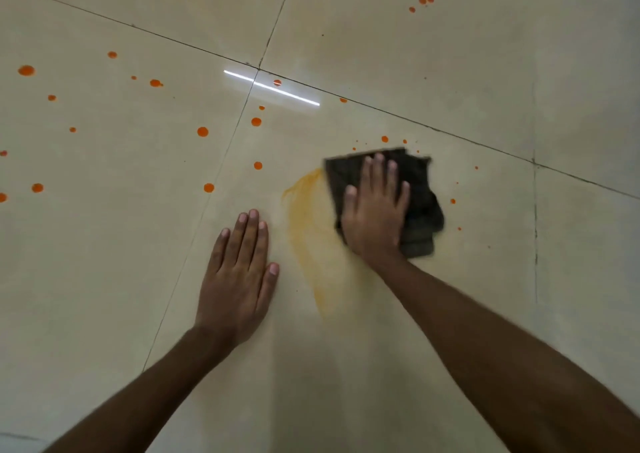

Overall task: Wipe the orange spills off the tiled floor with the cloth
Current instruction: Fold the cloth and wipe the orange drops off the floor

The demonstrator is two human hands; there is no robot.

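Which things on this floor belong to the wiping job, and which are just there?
Job: dark crumpled cloth; right hand pressing flat on it; round orange drops; pale orange smear beside the cloth; beige tiled floor.
Just there: left hand resting flat on the bare tile; white light reflection; dark grout lines.

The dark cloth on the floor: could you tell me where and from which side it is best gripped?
Probably the bunched right edge of the cloth, from the right: the right hand presses its middle flat, and only those folds rise enough to pinch.
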